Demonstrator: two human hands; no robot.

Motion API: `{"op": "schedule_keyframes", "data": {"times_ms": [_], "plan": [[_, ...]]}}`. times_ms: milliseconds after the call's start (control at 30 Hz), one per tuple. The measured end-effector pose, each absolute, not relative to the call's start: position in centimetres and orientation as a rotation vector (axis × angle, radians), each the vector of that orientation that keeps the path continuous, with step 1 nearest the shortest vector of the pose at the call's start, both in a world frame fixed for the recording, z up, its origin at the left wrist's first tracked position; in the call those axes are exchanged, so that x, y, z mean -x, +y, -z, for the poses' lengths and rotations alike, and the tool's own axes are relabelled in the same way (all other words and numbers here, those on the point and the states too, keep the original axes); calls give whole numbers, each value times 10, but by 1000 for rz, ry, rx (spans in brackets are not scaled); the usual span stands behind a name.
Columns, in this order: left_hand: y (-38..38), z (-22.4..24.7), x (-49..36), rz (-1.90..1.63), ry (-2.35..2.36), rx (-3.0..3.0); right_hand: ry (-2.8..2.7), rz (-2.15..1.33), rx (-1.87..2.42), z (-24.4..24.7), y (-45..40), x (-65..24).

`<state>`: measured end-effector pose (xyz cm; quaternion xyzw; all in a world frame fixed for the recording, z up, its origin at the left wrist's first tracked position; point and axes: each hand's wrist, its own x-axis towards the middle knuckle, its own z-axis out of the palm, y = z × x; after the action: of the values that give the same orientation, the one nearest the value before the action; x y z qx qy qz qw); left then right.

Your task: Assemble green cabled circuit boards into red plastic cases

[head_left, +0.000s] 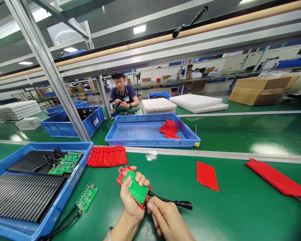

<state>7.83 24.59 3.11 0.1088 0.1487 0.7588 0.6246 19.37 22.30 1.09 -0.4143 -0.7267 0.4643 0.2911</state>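
Note:
My left hand (130,201) is wrapped round a red plastic housing (119,177) with a green circuit board (138,189) lying in it. A black cable (165,199) leaves the housing's lower right end and finishes in a thick black connector (184,204). At that same end, the fingers of my right hand (165,214) are closed on a second black cable (145,203), mostly hidden by them. Left of my hands, another circuit board (87,196) with black leads rests on the green table. Right of them lies a flat red cover (207,175).
On the left, a blue tray (84,157) holds black ribbed panels and wired boards. Red housings (107,156) stand in a row beside it. Ahead, another blue tray (150,143) contains red covers. A red unit (278,177) with a cable lies right. One person (125,93) works opposite.

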Motion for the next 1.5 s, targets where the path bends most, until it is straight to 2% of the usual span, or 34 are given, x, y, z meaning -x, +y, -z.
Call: {"op": "schedule_keyframes", "data": {"times_ms": [200,267,333,467,567,633,733,833,1000,1067,1133,1200,1267,1367,1500], "plan": [[245,-33,-79,-1774,268,-327,-1266,-1976,978,5,221,-176],[244,-34,-78,-1759,239,-363,-1183,-2070,944,8,222,-173],[243,-34,-77,-1752,225,-403,-1230,-2007,975,11,222,-173],[242,-36,-73,-1717,259,-461,-1636,-1641,1099,7,222,-182],[243,-36,-71,-1668,265,-436,-2104,-934,975,-6,223,-197],[244,-36,-70,-1664,246,-395,-2192,-448,872,-15,226,-207],[244,-36,-69,-1662,233,-341,-2173,-148,950,-20,231,-213],[243,-35,-69,-1651,228,-318,-2247,-337,1098,-17,237,-210],[241,-32,-70,-1629,222,-335,-2202,-1017,1143,-13,243,-207],[241,-29,-71,-1621,224,-324,-2223,-916,1115,-13,244,-209],[242,-26,-71,-1620,225,-289,-2260,-599,1057,-12,243,-211],[242,-23,-71,-1625,220,-245,-2246,-442,1020,-9,243,-210],[243,-21,-71,-1625,210,-215,-2206,-590,1046,-6,242,-208],[242,-22,-71,-1608,185,-222,-2081,-1022,1115,-5,242,-204],[240,-26,-71,-1571,138,-205,-1941,-1265,1110,-8,245,-205]]}}
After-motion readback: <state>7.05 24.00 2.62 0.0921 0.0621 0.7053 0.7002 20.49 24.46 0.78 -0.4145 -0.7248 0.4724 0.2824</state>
